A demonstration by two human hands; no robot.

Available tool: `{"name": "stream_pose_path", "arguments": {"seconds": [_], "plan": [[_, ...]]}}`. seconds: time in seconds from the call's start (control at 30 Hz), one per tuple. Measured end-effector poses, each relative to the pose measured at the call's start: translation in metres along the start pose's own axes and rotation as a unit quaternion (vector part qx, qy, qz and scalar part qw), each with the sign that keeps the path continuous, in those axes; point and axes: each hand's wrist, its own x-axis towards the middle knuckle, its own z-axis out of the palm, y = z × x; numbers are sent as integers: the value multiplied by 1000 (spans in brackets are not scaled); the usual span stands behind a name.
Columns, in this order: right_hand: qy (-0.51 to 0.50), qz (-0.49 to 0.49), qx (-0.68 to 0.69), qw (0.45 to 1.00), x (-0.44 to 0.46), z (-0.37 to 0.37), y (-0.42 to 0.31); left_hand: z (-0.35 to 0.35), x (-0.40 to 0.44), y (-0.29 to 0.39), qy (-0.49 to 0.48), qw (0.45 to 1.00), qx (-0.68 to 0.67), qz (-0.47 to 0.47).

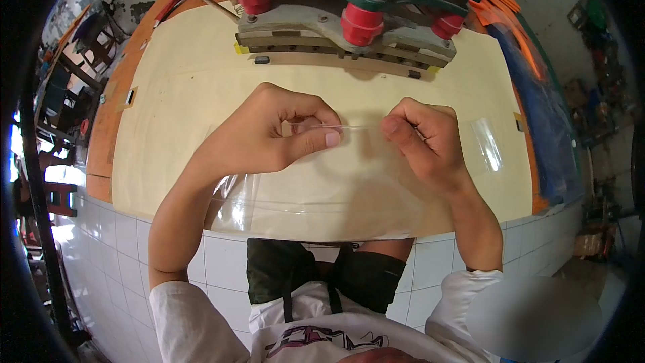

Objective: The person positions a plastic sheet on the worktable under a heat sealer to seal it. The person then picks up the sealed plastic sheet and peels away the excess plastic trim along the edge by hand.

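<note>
Between my two hands a thin clear plastic piece point(361, 127) is stretched above the cream-covered table. My left hand point(289, 131) pinches its left end between thumb and fingers. The right end is in my right hand point(426, 136), with the thumb pressed against curled fingers. Below and between the hands, a larger transparent plastic sheet point(295, 205) lies at the table's near edge, shiny with reflections. Whether the thin piece is part of this sheet, I cannot tell. Another small clear plastic strip point(488, 144) lies to the right of my right hand.
A green and grey machine point(349, 27) with red knobs stands at the far side of the table point(175, 81). Blue plastic point(531, 107) and orange material point(510, 33) lie along the right edge. A red-handled tool point(171, 5) is at the back left.
</note>
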Motion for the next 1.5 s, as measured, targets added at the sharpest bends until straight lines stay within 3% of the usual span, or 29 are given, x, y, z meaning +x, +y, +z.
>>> {"name": "stream_pose_path", "arguments": {"seconds": [0.17,0.23,0.37,0.53,0.97,1.5], "plan": [[-3,14,13,1000,0,-1,-1,0,1,-8,0,999,3,45],[3,1,30,1000,2,-2,2,1,2,-12,32,994,3,106],[20,-3,102,995,4,-15,7,-3,1,-9,51,992,-3,112],[1,-3,111,994,4,-24,3,-8,-2,-3,36,998,-8,47],[-26,-29,86,996,4,-28,6,-8,0,-4,50,995,44,68],[10,-73,47,996,4,-12,11,-3,0,-5,41,994,50,91]]}}
